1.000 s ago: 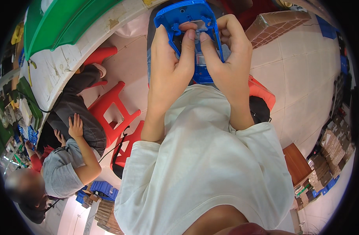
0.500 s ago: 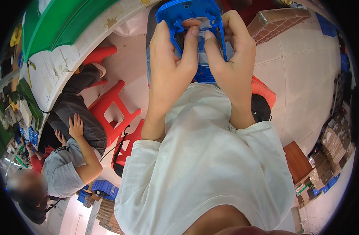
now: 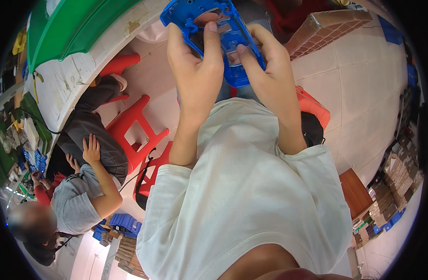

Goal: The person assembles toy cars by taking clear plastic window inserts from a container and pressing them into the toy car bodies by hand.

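Both my hands hold a blue plastic housing (image 3: 230, 36) at the top of the view, its hollow inner side facing up. The shell lies tilted, its wider end toward the far left. Around its left edge my left hand (image 3: 195, 70) is closed, the thumb pressing inside near a dull pinkish round area. My right hand (image 3: 272, 70) grips the right edge near the narrower end, thumb on the inner face and fingers curled along the outer side. Posts, ribs and small clear or pale window-like parts show inside. The underside is hidden.
On my left, a worn white table (image 3: 67, 81) carries a large green plastic piece (image 3: 78, 35). Red stools (image 3: 141, 126) stand below it, where a seated person in a grey shirt (image 3: 76, 203) sits. A brown patterned carton (image 3: 330, 29) lies at the far right on the tiled floor.
The housing has shifted slightly left and turned so its wide end points far left. Both hands moved with it; my right thumb now sits lower, apart from the left thumb.
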